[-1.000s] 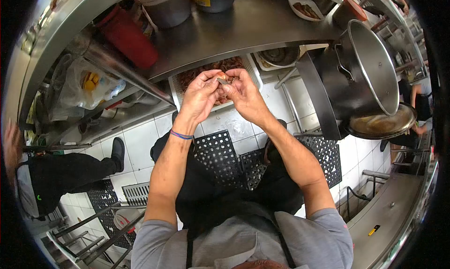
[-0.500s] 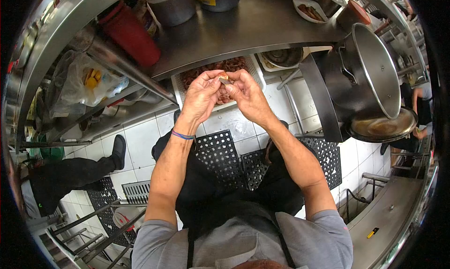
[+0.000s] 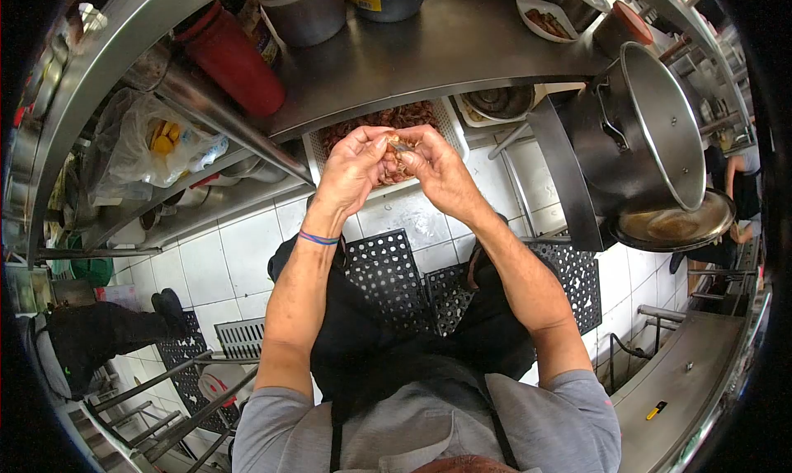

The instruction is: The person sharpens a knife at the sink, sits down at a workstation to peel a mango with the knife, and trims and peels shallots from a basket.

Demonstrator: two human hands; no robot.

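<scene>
Over a white perforated tray (image 3: pixel 454 131) of reddish-brown pieces that look like shrimp, my two hands meet at the fingertips. My left hand (image 3: pixel 356 166) pinches one small orange-brown piece (image 3: pixel 391 140) between thumb and fingers. Against that piece, my right hand (image 3: pixel 433 164) is closed on a small metal blade (image 3: pixel 402 147); its handle is hidden by the fingers. A blue and red band (image 3: pixel 318 239) circles my left wrist. The fingers cover part of the tray's contents.
A steel counter (image 3: pixel 445 40) runs across the front, holding containers and a white dish (image 3: pixel 546 18). At right stands a large pot (image 3: pixel 635 127) above a round lid (image 3: pixel 676 224). Plastic bags (image 3: pixel 144 147) lie on the left shelf. Another person's dark-trousered leg (image 3: pixel 107 329) is at left.
My hands stay together over the tray, with the fingers and blade shifted slightly around the small piece. At left, the other person's leg and shoe have moved left and down.
</scene>
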